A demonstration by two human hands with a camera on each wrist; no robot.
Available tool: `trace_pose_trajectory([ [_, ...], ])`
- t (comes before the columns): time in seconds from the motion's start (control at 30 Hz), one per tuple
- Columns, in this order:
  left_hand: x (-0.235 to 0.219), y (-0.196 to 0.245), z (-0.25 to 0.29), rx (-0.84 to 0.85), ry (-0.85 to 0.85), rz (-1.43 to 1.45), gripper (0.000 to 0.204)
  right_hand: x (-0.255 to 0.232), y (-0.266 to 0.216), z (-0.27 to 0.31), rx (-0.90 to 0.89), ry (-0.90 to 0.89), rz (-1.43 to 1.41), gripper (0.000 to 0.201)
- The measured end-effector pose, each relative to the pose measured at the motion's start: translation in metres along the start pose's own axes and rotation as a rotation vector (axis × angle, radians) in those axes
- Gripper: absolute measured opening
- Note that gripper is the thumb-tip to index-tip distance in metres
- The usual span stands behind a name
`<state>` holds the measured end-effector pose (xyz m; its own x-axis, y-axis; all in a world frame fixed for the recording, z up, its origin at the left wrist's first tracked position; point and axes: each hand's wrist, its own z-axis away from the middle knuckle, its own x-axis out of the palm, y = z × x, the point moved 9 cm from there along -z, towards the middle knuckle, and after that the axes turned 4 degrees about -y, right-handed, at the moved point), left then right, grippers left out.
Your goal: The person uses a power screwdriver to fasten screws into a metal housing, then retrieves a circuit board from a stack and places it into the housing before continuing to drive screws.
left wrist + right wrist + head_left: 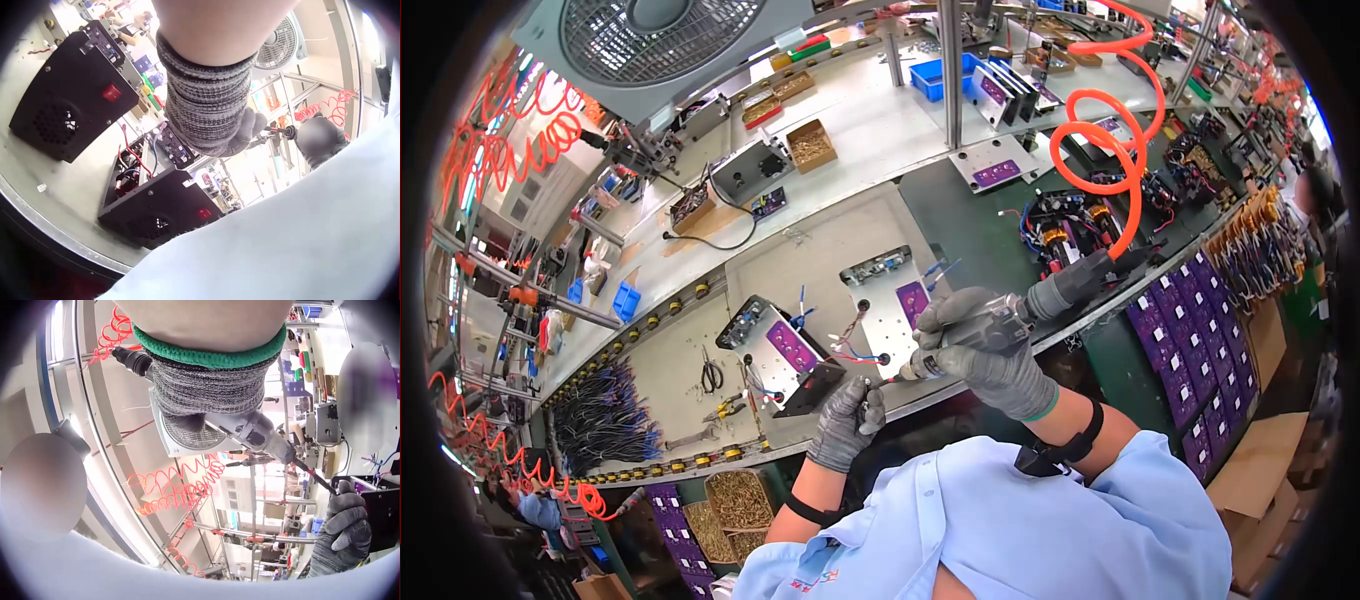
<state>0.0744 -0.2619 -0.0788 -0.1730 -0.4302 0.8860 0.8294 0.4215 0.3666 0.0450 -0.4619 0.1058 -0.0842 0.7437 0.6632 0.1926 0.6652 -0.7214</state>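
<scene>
My gloved right hand (990, 365) grips a power screwdriver (256, 434), fed by a coiled orange hose. Its long bit points toward my gloved left hand (845, 425). The left fingers (347, 515) curl and pinch at the tip of the bit; any screw between them is hidden. Just beyond the left hand stands an open metal chassis (775, 350) with a purple label, loose wires and a black end panel (162, 209) carrying a red switch. A second such chassis (880, 300) stands to its right, overlapped by the right hand in the head view.
Pliers (730, 408), black-handled scissors (712, 372) and a bundle of dark cables (605, 420) lie on the left of the bench. Bins of screws (738, 500) sit below its edge. A roller track (690, 465) runs along the front. A fan (660, 40) stands at the back.
</scene>
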Motion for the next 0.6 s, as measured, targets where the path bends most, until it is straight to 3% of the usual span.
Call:
trace_pose_trajectory([
  [0.3, 0.023, -0.013, -0.018, 0.053, -0.004, -0.010, 0.022, -0.018, -0.010, -0.004, -0.005, -0.065, -0.021, 0.043],
  [0.5, 0.009, 0.001, -0.025, 0.051, 0.105, -0.082, 0.027, -0.004, -0.007, -0.025, -0.004, -0.092, 0.066, 0.041],
  [0.53, 0.005, 0.000, -0.024, 0.066, 0.113, -0.061, 0.027, -0.006, -0.002, -0.033, -0.075, -0.183, 0.040, 0.039],
  [0.6, 0.001, 0.002, -0.023, 0.095, 0.089, -0.009, 0.026, 0.001, 0.002, -0.039, -0.019, -0.164, 0.040, 0.039],
])
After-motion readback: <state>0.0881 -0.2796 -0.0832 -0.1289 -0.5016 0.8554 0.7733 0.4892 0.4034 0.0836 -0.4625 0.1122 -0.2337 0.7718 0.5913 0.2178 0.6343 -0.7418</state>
